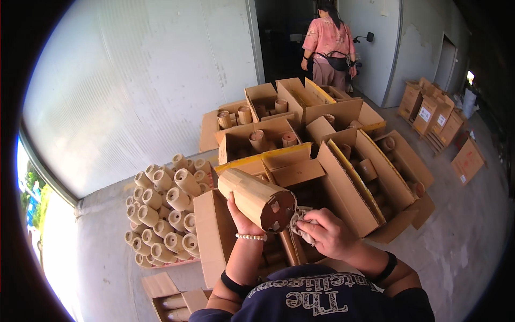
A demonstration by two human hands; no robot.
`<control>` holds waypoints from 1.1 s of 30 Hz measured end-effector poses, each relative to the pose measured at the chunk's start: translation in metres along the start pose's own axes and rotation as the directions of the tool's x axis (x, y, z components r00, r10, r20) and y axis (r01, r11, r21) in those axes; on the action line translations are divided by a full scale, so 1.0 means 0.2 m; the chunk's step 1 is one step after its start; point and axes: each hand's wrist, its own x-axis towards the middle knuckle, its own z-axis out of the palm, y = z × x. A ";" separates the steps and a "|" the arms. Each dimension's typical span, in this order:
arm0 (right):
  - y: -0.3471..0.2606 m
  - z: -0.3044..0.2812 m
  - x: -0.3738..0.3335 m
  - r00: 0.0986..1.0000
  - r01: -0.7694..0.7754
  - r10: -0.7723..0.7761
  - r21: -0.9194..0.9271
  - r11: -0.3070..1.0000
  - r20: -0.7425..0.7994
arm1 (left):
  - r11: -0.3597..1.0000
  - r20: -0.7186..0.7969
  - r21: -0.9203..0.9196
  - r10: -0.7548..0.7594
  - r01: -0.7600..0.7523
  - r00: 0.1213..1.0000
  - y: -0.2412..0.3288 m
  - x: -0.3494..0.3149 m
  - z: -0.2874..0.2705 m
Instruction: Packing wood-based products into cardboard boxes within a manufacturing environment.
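Note:
A large pale tan cylinder with faceted, wood-like sides (248, 192) is held up tilted over open cardboard boxes. Its dark reddish-brown end, marked with a few light patches, faces toward my right. My left hand (244, 221) is wrapped around its underside. Pinched in my right hand (333, 232) is a crumpled greyish cloth (301, 223), pressed against the edge of the brown end. Both arms come in from the lower edge, with a beaded bracelet on the left wrist and a dark band on each forearm.
Open cardboard boxes (348, 198) holding smaller tan cylinders crowd the area ahead. Many pale cylinders with holed ends (153, 198) are piled at the left. Another open box (161, 284) sits at lower left. A person in pink (328, 40) stands by the doorway; more boxes (429, 112) are far right.

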 end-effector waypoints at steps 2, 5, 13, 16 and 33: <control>-0.04 -0.05 0.10 0.988 0.003 -0.001 0.012 1.000 -0.155 | 0.999 0.008 -0.027 -0.041 0.042 0.999 0.00 0.01 -0.01; -0.06 -0.02 0.18 0.983 0.076 -0.077 -0.012 0.997 -0.167 | 0.998 0.049 -0.055 -0.041 0.044 0.998 -0.04 0.01 0.00; 0.05 0.04 -0.01 0.998 0.033 -0.032 -0.021 0.999 0.062 | 0.999 -0.030 -0.033 -0.027 0.026 0.999 -0.03 -0.01 0.00; 0.00 -0.03 0.09 0.999 0.044 -0.046 -0.081 0.996 -0.024 | 0.998 -0.040 -0.058 -0.026 0.023 0.999 -0.01 0.01 -0.03; -0.01 -0.08 0.20 0.983 0.060 -0.068 -0.049 0.997 -0.170 | 0.983 -0.016 -0.120 -0.140 0.137 0.990 -0.06 -0.01 -0.02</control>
